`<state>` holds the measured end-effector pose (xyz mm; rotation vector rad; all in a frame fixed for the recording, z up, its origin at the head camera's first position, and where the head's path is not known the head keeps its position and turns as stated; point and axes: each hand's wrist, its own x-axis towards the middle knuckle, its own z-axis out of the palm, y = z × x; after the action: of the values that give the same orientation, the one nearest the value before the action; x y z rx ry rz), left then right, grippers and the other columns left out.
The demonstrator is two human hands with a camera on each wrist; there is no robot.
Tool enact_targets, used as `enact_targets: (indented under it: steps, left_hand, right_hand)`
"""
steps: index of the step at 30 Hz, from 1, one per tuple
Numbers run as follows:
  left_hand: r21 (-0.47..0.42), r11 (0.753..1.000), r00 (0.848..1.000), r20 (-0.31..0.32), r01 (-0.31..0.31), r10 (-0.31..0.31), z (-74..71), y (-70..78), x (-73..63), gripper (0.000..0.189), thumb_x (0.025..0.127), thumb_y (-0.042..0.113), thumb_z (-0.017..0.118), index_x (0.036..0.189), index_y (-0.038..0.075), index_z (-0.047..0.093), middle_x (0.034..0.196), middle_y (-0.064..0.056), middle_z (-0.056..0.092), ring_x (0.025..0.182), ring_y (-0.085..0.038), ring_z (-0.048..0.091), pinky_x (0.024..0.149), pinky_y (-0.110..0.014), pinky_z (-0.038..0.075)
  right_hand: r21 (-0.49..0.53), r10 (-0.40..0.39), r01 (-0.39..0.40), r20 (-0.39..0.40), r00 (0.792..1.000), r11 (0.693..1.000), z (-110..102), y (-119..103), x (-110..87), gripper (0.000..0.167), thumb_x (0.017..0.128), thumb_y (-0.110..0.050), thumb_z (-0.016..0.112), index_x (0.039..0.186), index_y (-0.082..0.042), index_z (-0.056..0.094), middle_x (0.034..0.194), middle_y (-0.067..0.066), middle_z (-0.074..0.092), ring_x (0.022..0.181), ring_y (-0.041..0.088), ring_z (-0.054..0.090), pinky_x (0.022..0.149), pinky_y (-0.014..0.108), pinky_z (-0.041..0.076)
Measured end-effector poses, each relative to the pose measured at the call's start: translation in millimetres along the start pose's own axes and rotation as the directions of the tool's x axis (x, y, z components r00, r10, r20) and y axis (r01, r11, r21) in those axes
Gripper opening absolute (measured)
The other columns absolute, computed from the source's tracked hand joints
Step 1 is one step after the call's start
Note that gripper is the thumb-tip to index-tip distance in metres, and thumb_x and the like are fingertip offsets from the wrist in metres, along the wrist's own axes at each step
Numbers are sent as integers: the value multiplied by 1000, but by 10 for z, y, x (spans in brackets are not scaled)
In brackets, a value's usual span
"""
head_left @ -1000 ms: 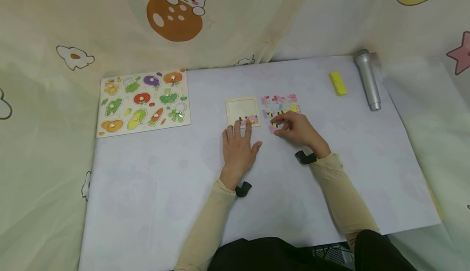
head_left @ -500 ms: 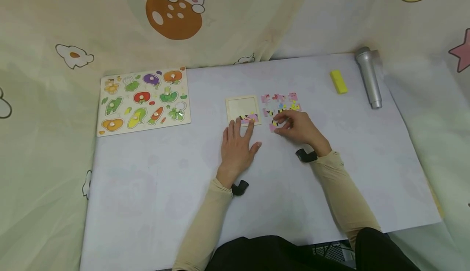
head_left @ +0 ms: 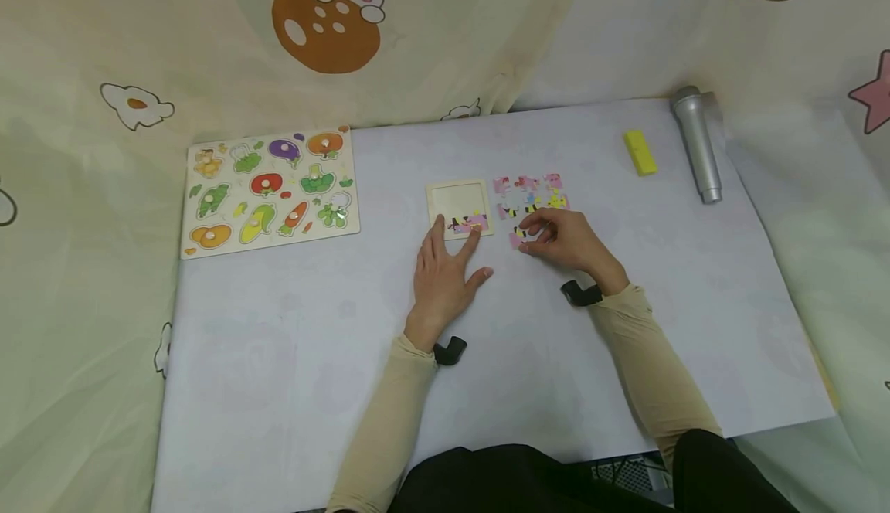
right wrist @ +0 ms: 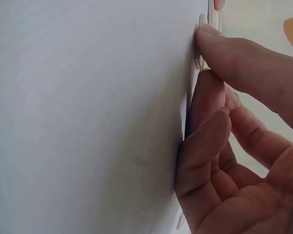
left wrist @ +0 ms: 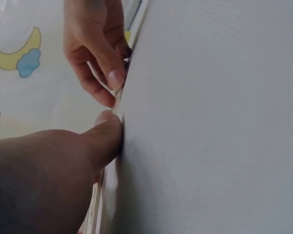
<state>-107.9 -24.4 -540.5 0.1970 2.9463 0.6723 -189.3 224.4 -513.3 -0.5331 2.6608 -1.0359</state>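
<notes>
A square wooden puzzle frame (head_left: 456,186) lies mid-table, with colourful jigsaw pieces (head_left: 467,224) along its near side. My left hand (head_left: 443,285) rests there with fingers spread, index fingertip at the pieces and another fingertip at the frame's near left. To the right, my right hand (head_left: 562,239) pinches a pink and yellow jigsaw piece (head_left: 515,241) between thumb and fingers, low over the table. In the right wrist view, the thin edge of the piece (right wrist: 200,51) shows at the thumb. Several loose pieces (head_left: 526,183) lie in rows beyond the right hand, partly covered by it.
A vegetable knob-puzzle board (head_left: 238,212) lies at the back left of the white table (head_left: 292,389). At the back right are a yellow block (head_left: 640,153) and a silver microphone-shaped object (head_left: 698,146). A printed curtain (head_left: 431,49) hangs behind the table.
My left hand has shifted a little left, its fingers sliding off and uncovering more of the pieces in the frame. The right hand stays almost still with its piece.
</notes>
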Motion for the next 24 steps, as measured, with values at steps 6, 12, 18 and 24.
enact_targets:
  steps: [6,12,18,24]
  left_hand:
    - [-7,1000,1000,-2,6,-6,26,21,-15,72,103,59,60,166,36,35,177,-21,-8,164,-37,3,133,-50,17]
    - [-6,1000,1000,2,22,-22,36,56,-58,74,103,60,58,167,34,33,176,-23,-7,165,-36,-1,133,-52,15]
    - [-37,998,999,16,46,-45,16,75,-76,73,103,61,57,167,36,33,176,-24,-11,165,-40,-11,133,-55,13]
    - [-10,999,999,39,37,-37,0,70,-65,76,102,62,56,168,37,29,176,-24,-12,165,-39,-13,133,-54,13]
  right_hand:
    - [-7,11,-11,-5,1000,1000,-1,11,-1,32,85,-15,91,113,-7,77,99,12,75,77,21,68,70,28,51]
    - [-7,9,-9,10,1000,1000,-6,6,11,30,84,-17,91,109,-7,78,98,12,76,75,21,67,69,29,50]
    - [-1,24,-24,22,999,1000,-16,0,13,30,84,-17,92,109,-8,78,98,11,75,76,21,67,69,30,49]
    - [-1,34,-34,21,999,999,-24,6,4,30,85,-18,91,110,-8,78,98,11,75,76,21,67,68,30,49]
